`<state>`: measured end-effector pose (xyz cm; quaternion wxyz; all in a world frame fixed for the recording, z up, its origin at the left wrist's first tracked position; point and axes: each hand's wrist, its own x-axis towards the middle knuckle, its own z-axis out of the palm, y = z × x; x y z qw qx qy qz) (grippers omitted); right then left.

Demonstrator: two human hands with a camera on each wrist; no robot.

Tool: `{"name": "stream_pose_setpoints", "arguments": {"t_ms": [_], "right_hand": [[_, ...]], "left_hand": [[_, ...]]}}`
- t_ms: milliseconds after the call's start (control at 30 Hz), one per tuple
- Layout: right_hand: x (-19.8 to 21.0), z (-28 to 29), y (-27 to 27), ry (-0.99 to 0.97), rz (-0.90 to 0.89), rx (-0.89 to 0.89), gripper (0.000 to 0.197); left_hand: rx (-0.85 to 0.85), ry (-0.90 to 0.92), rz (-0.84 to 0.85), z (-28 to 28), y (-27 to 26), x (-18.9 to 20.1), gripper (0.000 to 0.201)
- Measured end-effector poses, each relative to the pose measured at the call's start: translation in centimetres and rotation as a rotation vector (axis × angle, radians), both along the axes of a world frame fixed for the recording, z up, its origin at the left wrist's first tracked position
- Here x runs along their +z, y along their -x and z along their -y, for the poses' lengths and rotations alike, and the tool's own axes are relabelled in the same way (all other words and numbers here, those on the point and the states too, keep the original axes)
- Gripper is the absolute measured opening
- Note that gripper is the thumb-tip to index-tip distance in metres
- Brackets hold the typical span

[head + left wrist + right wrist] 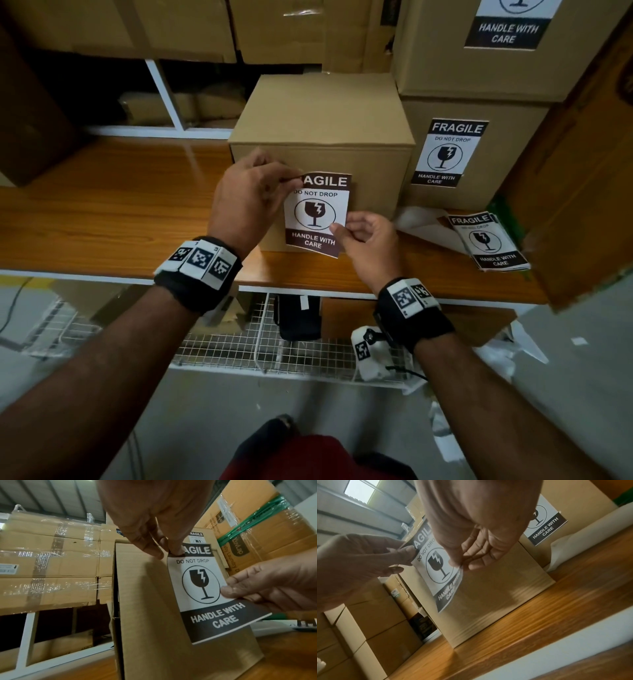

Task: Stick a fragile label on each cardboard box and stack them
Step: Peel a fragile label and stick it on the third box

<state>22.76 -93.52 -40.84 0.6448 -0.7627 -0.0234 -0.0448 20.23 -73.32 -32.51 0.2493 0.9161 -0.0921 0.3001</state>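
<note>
A plain cardboard box (322, 123) (145, 608) (496, 591) stands on the wooden shelf (102, 212). A black and white fragile label (317, 214) (200, 586) (440, 574) hangs in front of the box's near face. My left hand (253, 195) (154, 520) pinches its top left corner against the box. My right hand (363, 236) (479, 534) pinches the label's right edge low down, and its lower half curls away from the cardboard. To the right stand two stacked boxes (479, 113), each with a label (448, 152) stuck on its face.
A pile of spare fragile labels (486, 241) lies on the shelf at the right, beside white backing paper (421, 222). Large taped cartons (120, 27) fill the shelf above. A wire rack (274, 346) sits below the shelf edge. A big carton (582, 171) crowds the right.
</note>
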Motion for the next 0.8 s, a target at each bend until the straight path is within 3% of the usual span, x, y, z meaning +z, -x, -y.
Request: {"name": "stream_pose_setpoints", "arguments": {"t_ms": [200, 433, 800], "right_hand": [[-0.9, -0.1, -0.4, 0.038, 0.048, -0.038, 0.024], [-1.2, -0.8, -1.0, 0.019, 0.092, -0.072, 0.026], [-1.5, -1.5, -2.4, 0.016, 0.173, -0.133, 0.024]], "left_hand": [[0.029, 0.021, 0.016, 0.4, 0.0, 0.3, 0.039], [0.078, -0.040, 0.022, 0.3, -0.8, -0.2, 0.016], [0.170, -0.151, 0.106, 0.8, -1.1, -1.2, 0.022]]}}
